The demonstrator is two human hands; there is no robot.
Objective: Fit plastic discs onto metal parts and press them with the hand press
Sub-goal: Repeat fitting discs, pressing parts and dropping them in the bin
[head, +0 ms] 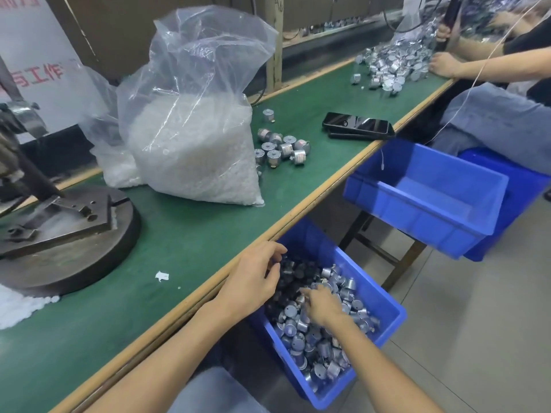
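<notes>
Barely begun, it seems: the hand press (pixel 68 222) sits empty, the bag of plastic discs (pixel 193 150) just right of it, and farther right the left hand (pixel 255 280) and right hand (pixel 323 308) dig through metal parts (pixel 310 350) in a blue bin (pixel 389 326), though whether the fingers (pixel 275 254) grip any cannot be told.

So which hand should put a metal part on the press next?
Probably left: the left hand is at the table side of the blue bin, nearer the hand press; the right hand is farther out among the metal parts.

white sign (pixel 38 40) | red characters "与工作" | another red line at top edge, cut off, unreadable
</notes>
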